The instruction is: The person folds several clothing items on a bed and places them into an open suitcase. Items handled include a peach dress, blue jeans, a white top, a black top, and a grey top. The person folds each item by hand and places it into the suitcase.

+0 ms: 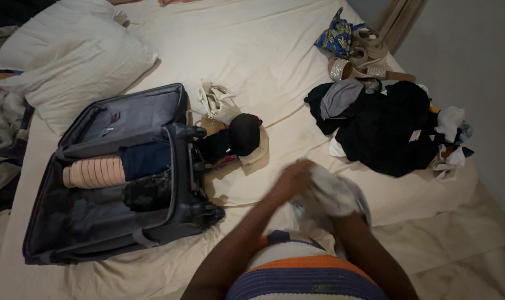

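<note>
A pale, crumpled garment (333, 195) is held between both hands above the near edge of the bed (274, 50). The left hand (291, 180) is closed on the garment's left side; the right hand (349, 206) is mostly hidden beneath the cloth, so how its fingers stand cannot be told. Both are blurred.

To the left, an open dark suitcase (119, 178) is laid flat on the sheet, with a ribbed pink roll (95, 171) and a navy folded piece (145, 159) packed side by side in it. Just beside the suitcase's wheels a black cap (244, 134) is seen, with a white bag (218, 102) behind it. Further right, a heap of dark clothes (386, 125) is spread on the bed, and sandals (361, 58) and a blue patterned pouch (336, 38) lie beyond it. Two white pillows (74, 55) are set at the far left.
</note>
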